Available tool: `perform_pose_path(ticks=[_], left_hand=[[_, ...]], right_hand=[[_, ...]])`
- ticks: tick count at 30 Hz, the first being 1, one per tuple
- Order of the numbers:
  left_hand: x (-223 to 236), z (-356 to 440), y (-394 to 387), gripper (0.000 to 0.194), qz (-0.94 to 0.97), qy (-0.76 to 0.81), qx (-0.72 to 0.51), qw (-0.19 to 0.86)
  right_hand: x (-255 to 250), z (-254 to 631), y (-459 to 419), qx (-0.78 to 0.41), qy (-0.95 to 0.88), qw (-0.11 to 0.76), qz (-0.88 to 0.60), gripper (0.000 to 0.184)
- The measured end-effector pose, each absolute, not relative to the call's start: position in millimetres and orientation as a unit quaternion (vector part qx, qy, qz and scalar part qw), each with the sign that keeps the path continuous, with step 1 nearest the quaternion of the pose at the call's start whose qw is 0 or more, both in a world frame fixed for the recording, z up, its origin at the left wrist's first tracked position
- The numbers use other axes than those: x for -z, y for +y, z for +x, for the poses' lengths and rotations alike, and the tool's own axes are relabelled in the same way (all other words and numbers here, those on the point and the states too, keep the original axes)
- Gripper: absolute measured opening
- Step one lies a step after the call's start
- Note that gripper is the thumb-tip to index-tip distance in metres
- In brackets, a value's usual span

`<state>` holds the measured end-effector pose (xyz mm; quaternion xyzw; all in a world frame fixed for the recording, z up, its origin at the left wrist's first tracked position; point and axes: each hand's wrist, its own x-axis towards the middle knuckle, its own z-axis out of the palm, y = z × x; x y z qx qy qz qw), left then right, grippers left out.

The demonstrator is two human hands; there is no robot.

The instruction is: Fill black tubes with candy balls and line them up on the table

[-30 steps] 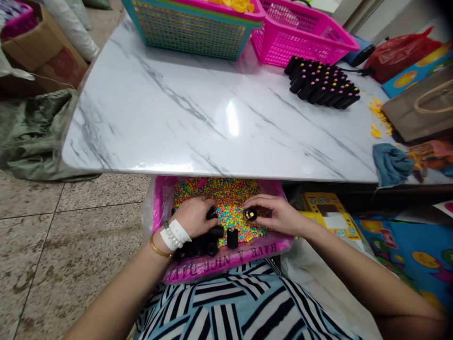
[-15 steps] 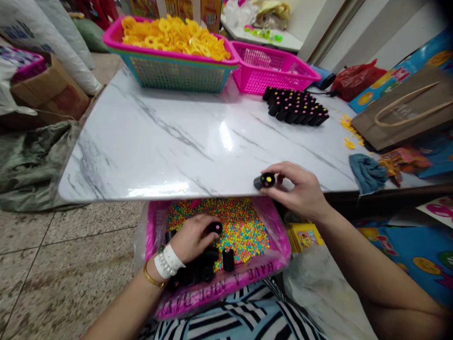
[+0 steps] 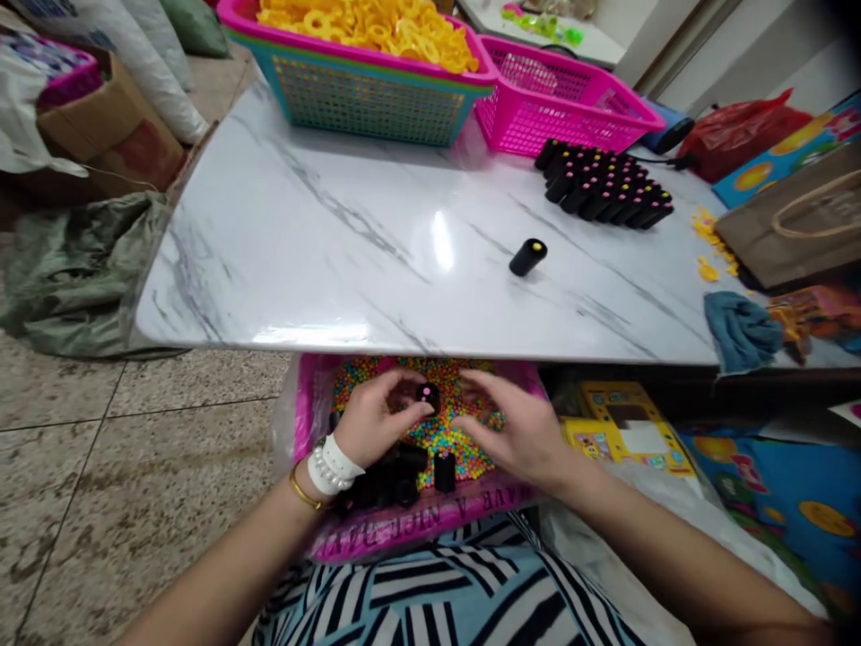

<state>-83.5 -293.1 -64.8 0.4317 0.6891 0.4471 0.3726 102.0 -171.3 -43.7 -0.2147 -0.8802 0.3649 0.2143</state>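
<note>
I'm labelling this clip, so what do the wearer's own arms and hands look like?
Both hands are bare, with no sleeves in view. Above the left hand are a wide white band, a pale beaded bracelet and a thin gold bangle. The right hand shows no jewellery.

Floor: speckled tiles (image 3: 195, 417) lying beneath
Desk: marbled white (image 3: 323, 260), reflecting overhead light
Wall: pale (image 3: 723, 54), rising behind

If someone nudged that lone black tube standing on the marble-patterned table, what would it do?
The black tube stands taller than it is wide, so a push near the top would probably tip it. Its rounded sides suggest it could then roll across the smooth-looking table. It holds a straight, even shape, so it would likely feel stiff.
</note>
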Motion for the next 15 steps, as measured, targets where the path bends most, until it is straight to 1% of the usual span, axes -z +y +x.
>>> perform_pose_path(ticks=[2, 4, 6, 9, 11, 13, 15], left_hand=[[66, -80, -291, 0.030, 0.409, 0.672, -0.459, 0.413], [66, -77, -290, 0.026, 0.415, 0.663, -0.444, 0.437], [67, -77, -291, 0.022, 0.443, 0.675, -0.407, 0.427], [68, -80, -294, 0.017, 0.505, 0.721, -0.336, 0.335], [70, -84, -295, 0.015, 0.526, 0.743, -0.304, 0.280], [72, -86, -296, 0.014, 0.531, 0.746, -0.298, 0.271], [74, -87, -297, 0.014, 0.534, 0.743, -0.295, 0.275]], right_hand=[[64, 97, -189, -0.466, -0.849, 0.146, -0.201, 0.040], [79, 92, -188, -0.497, -0.837, 0.112, -0.201, 0.034], [87, 91, -175, -0.429, -0.881, 0.088, -0.179, 0.029], [90, 95, -156, -0.243, -0.962, 0.026, -0.125, 0.021], [90, 96, -153, -0.161, -0.982, -0.034, -0.093, 0.020], [91, 96, -158, -0.148, -0.984, -0.078, -0.065, 0.020], [91, 94, -163, -0.190, -0.976, -0.092, -0.057, 0.023]])
